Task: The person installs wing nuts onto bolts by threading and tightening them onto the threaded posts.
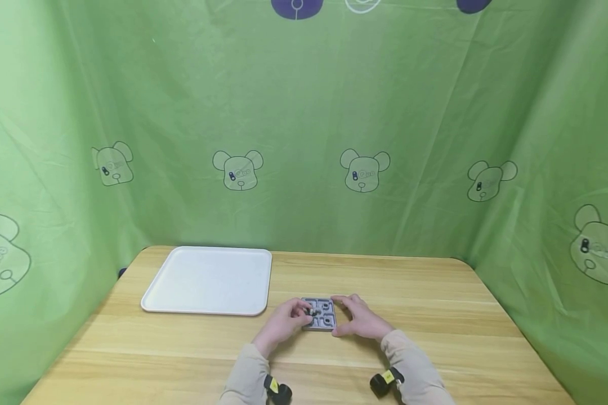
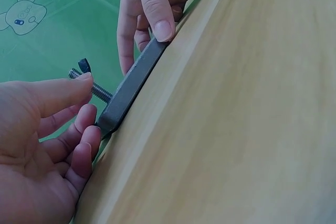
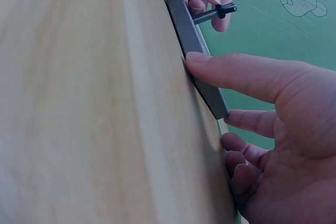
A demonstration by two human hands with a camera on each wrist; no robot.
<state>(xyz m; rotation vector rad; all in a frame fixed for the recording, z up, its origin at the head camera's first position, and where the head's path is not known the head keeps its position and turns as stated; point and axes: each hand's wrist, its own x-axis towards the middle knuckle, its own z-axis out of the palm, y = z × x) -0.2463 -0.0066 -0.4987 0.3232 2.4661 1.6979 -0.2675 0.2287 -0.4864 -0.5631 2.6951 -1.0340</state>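
Note:
A square grey metal plate [image 1: 326, 314] with recessed channels and round holes lies on the wooden table between the hands. From its left part a threaded bolt [image 2: 102, 93] stands up, with a dark wing nut [image 2: 84, 66] near its top. My left hand [image 1: 284, 323] pinches the wing nut between thumb and forefinger; its other fingers curl beside the plate's edge. My right hand [image 1: 361, 320] holds the plate's right side, thumb at the near corner and fingers at the far one. The left fingers partly hide the nut in the head view.
A white rectangular tray [image 1: 208, 281] lies at the back left of the wooden table [image 1: 385, 275]. Green curtains [image 1: 304, 112] with bear prints hang behind and on both sides. Each wrist carries a small black camera [image 1: 280, 392].

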